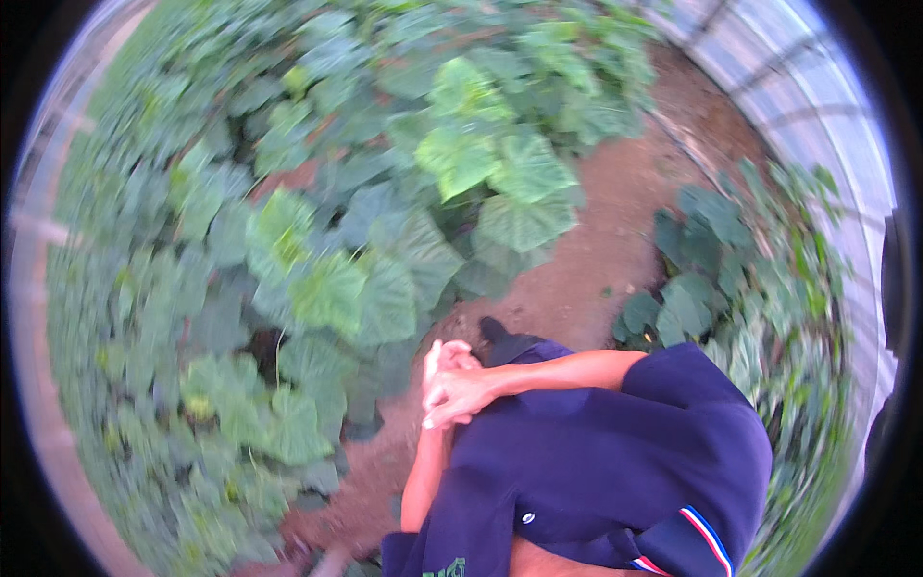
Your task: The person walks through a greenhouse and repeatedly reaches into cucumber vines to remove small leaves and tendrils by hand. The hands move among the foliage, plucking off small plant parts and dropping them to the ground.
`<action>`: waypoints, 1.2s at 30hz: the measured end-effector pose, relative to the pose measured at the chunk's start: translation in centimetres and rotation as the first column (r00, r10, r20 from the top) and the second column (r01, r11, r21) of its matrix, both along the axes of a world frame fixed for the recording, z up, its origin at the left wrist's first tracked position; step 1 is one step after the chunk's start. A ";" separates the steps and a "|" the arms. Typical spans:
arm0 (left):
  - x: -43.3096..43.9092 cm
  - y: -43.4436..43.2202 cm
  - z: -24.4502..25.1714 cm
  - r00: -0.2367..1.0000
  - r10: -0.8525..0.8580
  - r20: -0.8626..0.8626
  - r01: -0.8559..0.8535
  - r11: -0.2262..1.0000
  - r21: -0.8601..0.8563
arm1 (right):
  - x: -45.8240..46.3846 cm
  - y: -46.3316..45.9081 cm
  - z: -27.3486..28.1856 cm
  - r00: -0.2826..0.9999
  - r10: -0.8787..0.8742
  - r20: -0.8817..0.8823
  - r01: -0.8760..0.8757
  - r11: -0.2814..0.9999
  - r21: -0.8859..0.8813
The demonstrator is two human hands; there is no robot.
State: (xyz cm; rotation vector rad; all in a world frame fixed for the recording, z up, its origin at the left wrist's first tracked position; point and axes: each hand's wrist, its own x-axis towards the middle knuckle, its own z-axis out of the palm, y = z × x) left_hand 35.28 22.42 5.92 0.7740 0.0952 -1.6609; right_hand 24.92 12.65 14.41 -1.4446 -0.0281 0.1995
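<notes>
My hands are together in front of the dark navy shirt [613, 447]. My right hand [458, 398] lies across my left wrist, its fingers bent around it. Just beyond, my left hand [451, 355] shows loosely curled fingers; its palm is partly hidden, and no object is visible in it. Neither hand touches the nearest broad green leaves [386, 296], which look like cucumber or squash vines. A dark shoe [494, 332] shows past my hands on the soil path [598, 216].
Dense vine foliage [216, 389] spreads along the left and top. Another row of plants [721, 267] borders the path on the right. A thin pipe or hose [685, 148] lies on the soil near the ribbed plastic greenhouse wall [815, 94].
</notes>
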 end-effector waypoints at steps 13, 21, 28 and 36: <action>0.4 4.0 5.0 0.924 0.308 0.225 -0.308 0.951 -0.038 | 2.4 3.0 3.0 0.960 0.278 -0.041 -0.271 0.955 0.122; 5.9 12.1 7.5 0.550 0.370 0.748 -0.588 0.808 0.033 | 15.1 4.1 3.6 0.939 -0.306 -0.156 0.307 0.952 -0.016; 21.9 24.3 11.5 -0.140 0.368 0.919 -0.746 0.572 -0.342 | 33.1 6.3 4.5 0.840 -0.464 0.281 0.511 0.851 -0.123; 37.3 27.4 10.6 -0.644 -0.218 0.734 -0.547 0.802 -0.241 | 44.6 8.5 5.2 0.776 0.228 0.588 0.449 0.456 -0.769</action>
